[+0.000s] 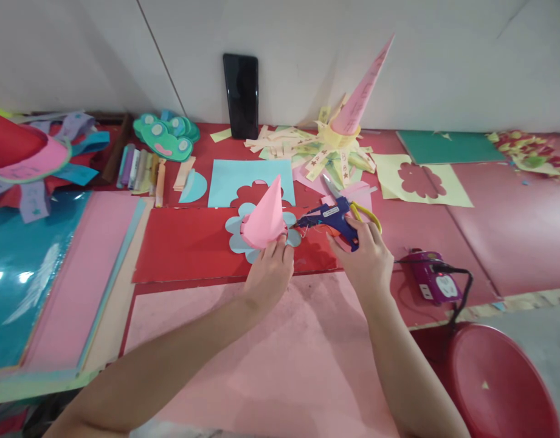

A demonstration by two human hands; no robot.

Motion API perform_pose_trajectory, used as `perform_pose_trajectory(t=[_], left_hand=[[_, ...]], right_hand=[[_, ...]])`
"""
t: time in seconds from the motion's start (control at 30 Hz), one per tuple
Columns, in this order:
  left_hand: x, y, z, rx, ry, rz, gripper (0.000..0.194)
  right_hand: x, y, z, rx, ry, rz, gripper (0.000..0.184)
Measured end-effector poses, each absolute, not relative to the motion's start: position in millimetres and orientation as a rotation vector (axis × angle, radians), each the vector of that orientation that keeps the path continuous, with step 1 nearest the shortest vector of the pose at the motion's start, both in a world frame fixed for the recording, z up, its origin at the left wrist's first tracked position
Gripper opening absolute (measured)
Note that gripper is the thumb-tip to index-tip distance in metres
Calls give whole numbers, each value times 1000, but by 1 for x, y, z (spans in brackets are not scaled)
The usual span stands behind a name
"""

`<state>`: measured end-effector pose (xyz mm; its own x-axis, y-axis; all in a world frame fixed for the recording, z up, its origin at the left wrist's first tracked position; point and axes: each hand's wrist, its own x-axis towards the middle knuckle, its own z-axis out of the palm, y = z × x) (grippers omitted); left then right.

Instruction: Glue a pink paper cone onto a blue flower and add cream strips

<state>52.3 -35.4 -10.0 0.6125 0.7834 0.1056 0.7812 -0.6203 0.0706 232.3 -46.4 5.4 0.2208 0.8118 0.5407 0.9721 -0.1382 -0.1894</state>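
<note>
A pink paper cone point(265, 214) stands tilted on a light blue flower-shaped paper point(236, 234), which lies on a red sheet point(183, 246). My left hand point(269, 272) pinches the cone's lower edge with closed fingers. My right hand point(364, 255) is wrapped round a blue glue gun point(331, 217), whose nozzle points left at the cone's base. Yellow-handled scissors point(352, 204) lie just behind the gun.
A black phone point(241, 95) leans on the wall. A finished tall pink cone point(352, 109) with paper strips stands at the back. Frog cutouts point(168, 135), rolled papers, a purple power strip point(432, 281), a red stool point(498, 377) and stacked coloured sheets point(56, 274) lie around.
</note>
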Motion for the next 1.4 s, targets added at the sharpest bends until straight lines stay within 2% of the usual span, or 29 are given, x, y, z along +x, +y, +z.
perform_pose_trajectory(t=[1.4], left_hand=[[52, -36, -15, 2824, 1341, 232, 21]], right_hand=[[230, -47, 3, -1988, -1693, -505, 32]])
